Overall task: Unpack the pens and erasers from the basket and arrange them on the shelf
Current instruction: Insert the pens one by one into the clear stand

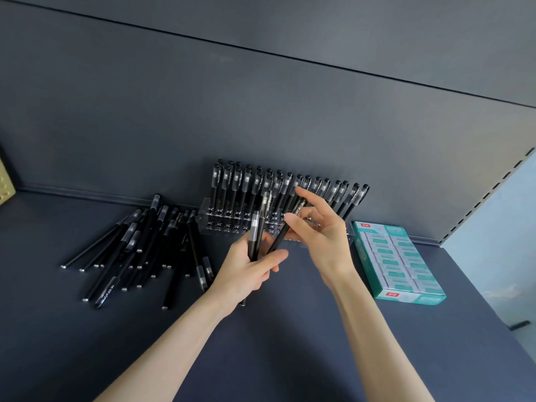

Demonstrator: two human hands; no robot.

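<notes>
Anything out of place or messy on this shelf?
Only the loose pens: they lie in a crossed heap left of the clear holder, not yet slotted. The eraser box sits flat and looks undamaged.

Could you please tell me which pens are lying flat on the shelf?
The loose pile of pens left of the clear holder; the pens in the holder stand upright.

Clear acrylic rack (223, 223) at back edge of shelf (319, 329); dark panel (261, 111) behind; yellowish board (5, 184), left edge; slotted upright (491, 192), right edge.
</notes>
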